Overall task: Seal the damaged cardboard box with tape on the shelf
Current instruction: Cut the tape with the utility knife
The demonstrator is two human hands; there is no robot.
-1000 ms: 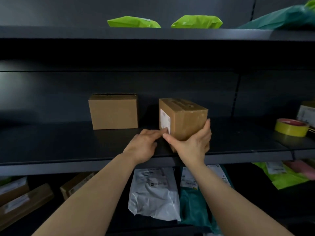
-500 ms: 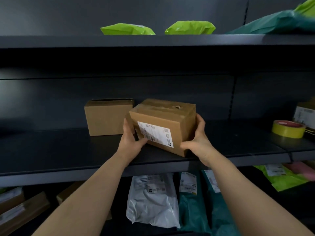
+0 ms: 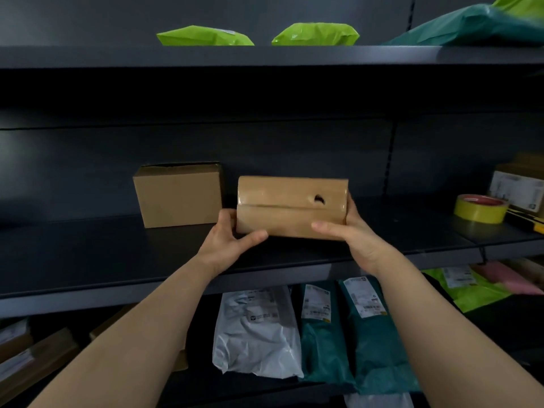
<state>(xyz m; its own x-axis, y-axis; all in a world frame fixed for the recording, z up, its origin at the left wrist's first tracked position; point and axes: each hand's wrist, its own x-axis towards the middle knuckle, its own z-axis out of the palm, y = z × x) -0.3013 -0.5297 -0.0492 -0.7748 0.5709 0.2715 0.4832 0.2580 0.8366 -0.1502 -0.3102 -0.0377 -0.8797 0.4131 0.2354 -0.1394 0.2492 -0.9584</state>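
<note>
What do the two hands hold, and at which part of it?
Both hold the damaged cardboard box: the left hand grips its left end, the right hand its right end.

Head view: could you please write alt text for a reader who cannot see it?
The left hand and right hand grip a brown cardboard box with a torn hole, at a dark metal shelf. A yellow tape roll lies far right.

The dark grey metal shelf (image 3: 117, 254) holds a plain brown cardboard box (image 3: 178, 195) mid-left and a yellow tape roll (image 3: 479, 209) far right.
</note>
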